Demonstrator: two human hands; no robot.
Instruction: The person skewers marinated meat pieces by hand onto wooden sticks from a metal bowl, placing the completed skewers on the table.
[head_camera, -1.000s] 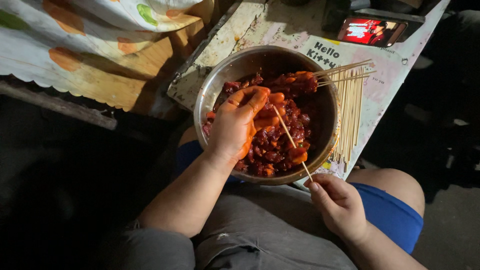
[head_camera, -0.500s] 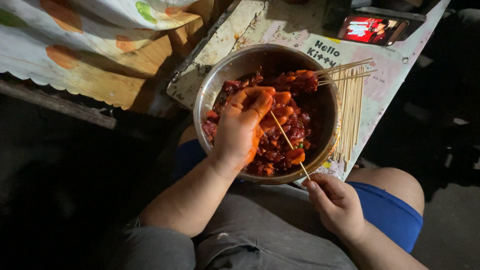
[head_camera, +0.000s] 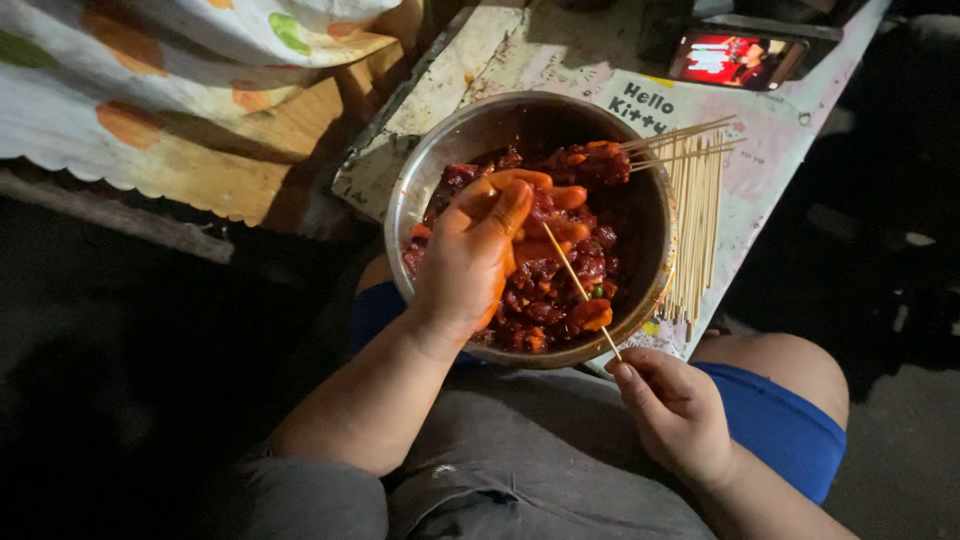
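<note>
Right hand (head_camera: 675, 410) is pinching a barely loaded bamboo skewer (head_camera: 580, 290); left hand (head_camera: 470, 255), fingers loosely spread, is reaching into the steel bowl (head_camera: 420, 170), mid-frame, full of marinated meat (head_camera: 550, 295).

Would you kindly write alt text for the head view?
A left hand reaches into a metal bowl of red marinated meat while the right hand holds a thin wooden skewer carrying one piece. Bare skewers lie beside the bowl on a worn table.
</note>
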